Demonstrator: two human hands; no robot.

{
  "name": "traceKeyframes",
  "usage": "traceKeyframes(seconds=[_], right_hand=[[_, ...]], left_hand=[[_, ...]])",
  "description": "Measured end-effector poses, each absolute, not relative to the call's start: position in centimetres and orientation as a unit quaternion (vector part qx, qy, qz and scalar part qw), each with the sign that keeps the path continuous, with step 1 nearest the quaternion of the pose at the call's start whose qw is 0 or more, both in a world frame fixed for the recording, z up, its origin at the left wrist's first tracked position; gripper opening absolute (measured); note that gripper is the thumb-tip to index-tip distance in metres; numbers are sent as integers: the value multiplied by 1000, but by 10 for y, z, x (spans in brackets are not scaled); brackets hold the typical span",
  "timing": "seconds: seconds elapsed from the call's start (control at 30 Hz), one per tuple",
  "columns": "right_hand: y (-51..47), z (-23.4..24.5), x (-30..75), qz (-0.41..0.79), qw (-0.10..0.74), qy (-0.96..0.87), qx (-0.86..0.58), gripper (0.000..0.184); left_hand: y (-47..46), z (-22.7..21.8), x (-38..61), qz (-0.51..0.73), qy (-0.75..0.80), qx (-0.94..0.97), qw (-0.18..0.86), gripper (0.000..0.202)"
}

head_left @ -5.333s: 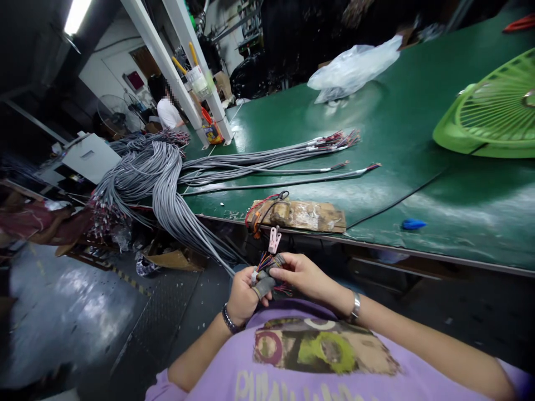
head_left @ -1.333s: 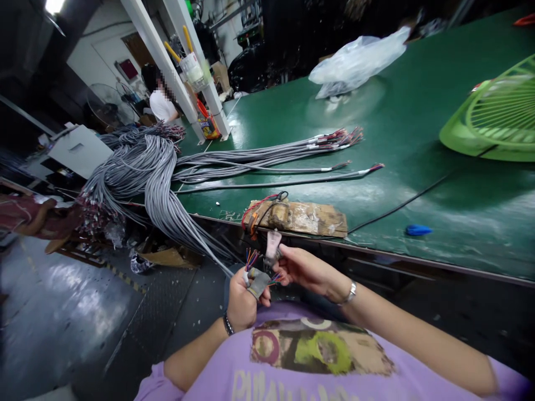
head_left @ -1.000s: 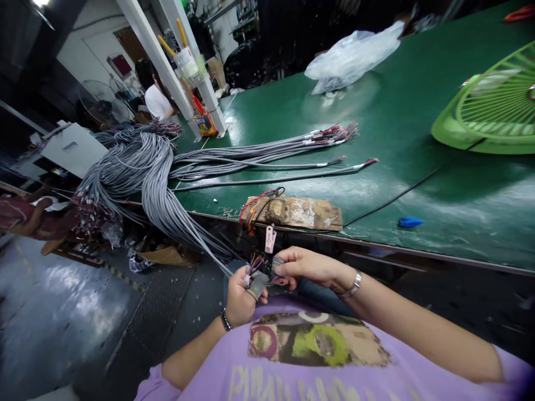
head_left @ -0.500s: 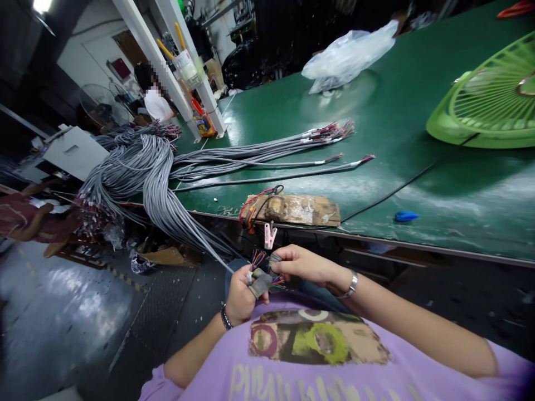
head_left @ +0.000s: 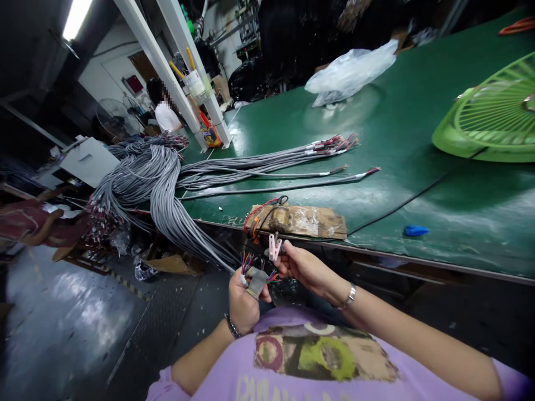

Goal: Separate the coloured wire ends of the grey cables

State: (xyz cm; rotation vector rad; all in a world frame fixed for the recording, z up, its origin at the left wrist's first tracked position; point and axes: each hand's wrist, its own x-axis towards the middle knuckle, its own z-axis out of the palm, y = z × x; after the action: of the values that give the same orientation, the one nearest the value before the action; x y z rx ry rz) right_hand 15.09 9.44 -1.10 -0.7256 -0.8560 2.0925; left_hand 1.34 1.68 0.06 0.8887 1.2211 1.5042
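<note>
My left hand point(head_left: 242, 299) is closed around the end of a grey cable point(head_left: 196, 245), and thin coloured wires point(head_left: 246, 262) fan out above its taped thumb. My right hand point(head_left: 301, 267) is raised just right of them, its fingers pinched on one thin wire end beside a pink clip point(head_left: 274, 246) that hangs under the bench edge. Both hands are in front of my chest, below the green bench point(head_left: 388, 133).
A big bundle of grey cables point(head_left: 146, 178) drapes off the bench's left end. Finished cables point(head_left: 267, 161) lie across the bench. A worn wooden block point(head_left: 301, 220), a blue piece point(head_left: 416, 230), a green fan grille point(head_left: 493, 111) and a plastic bag point(head_left: 351, 69) are there. A person sits far left point(head_left: 167, 111).
My right hand has lifted from the wire fan toward the pink clip, as it did earlier. The left hand keeps its grip on the cable end. The view has shifted slightly.
</note>
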Motion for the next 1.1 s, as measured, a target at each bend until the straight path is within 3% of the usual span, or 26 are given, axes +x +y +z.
traceKeyframes(seconds=[0.27,0.87,1.1], right_hand=[[89,-1,150,842,310,-366,-248,37],[86,-1,153,832,284,-383,-285,29],[87,-3,156,874,243,-331,-260,29]], left_hand=[[20,-9,15,601,512,387,476,28],[12,-10,12,552,538,417,481,29],[15,5,12,561,528,379,513,41]])
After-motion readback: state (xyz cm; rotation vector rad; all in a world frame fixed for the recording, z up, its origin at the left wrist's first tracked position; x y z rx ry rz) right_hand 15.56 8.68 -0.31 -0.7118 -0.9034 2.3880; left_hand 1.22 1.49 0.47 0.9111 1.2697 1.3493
